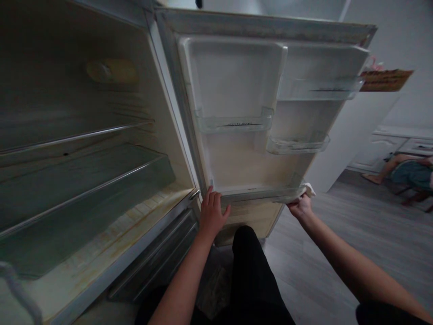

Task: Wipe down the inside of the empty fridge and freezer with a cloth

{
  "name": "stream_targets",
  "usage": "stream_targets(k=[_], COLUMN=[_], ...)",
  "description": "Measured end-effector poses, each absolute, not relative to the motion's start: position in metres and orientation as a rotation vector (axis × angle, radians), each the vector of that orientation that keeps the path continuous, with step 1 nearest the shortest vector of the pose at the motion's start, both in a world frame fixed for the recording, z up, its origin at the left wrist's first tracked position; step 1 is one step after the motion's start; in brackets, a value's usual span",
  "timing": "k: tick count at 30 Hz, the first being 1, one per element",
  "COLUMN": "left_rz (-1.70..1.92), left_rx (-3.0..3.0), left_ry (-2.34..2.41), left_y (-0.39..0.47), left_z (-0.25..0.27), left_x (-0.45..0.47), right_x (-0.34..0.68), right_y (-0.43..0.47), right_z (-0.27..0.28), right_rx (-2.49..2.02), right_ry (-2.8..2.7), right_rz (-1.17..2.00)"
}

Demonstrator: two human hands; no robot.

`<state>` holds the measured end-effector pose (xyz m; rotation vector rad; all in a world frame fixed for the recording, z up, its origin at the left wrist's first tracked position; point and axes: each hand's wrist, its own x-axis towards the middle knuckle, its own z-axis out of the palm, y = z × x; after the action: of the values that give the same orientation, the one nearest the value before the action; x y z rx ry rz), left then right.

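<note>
An opened refrigerator door [237,81] faces me, with clear plastic bins along its inner side. My left hand [212,208] rests at the left end of the lowest door bin [253,195], thumb apart and fingers stretched against the edge. At that bin's right end, my right hand [301,205] is closed around a white cloth [308,189], which bunches up above the fingers. Part of the right fingers is hidden behind the bin's corner.
To the left is the fridge interior with glass shelves [84,203], a stained front ledge [135,234] and a yellowish lamp cover [111,71]. A wicker basket [387,80] stands on a white cabinet [355,122]. A seated person's leg [385,171] shows far right.
</note>
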<state>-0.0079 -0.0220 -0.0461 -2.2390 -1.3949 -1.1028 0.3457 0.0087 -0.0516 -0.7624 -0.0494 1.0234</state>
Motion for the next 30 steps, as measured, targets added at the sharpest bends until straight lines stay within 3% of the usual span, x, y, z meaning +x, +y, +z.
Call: stream_targets(k=[6,13,19,25,30], left_rz=[-1.116,-1.112,-1.092,-1.144,-1.185], left_rx=[-2.233,-2.252,-2.297,-2.32,-2.331], left_ry=[-1.408,-1.41,-1.446,-1.451,-1.434], left_y=[-0.021,-0.022,-0.026,-0.032,-0.034], left_z=[-0.048,-0.047,-0.044,-0.043,-0.048], left_x=[-0.004,0.0,-0.002,-0.009,-0.017], right_x=[0.288,0.154,0.072,0.111,0.202], right_y=[0.003,-0.007,-0.005,-0.011,-0.021], right_z=[-0.071,-0.078,-0.086,-0.084,-0.096], right_rx=[-0.781,-0.713,-0.602,-0.604,-0.783], right_ry=[-0.017,0.006,-0.222,-0.358,-0.434], right_rz=[1.206,1.548,1.696,1.777,1.539])
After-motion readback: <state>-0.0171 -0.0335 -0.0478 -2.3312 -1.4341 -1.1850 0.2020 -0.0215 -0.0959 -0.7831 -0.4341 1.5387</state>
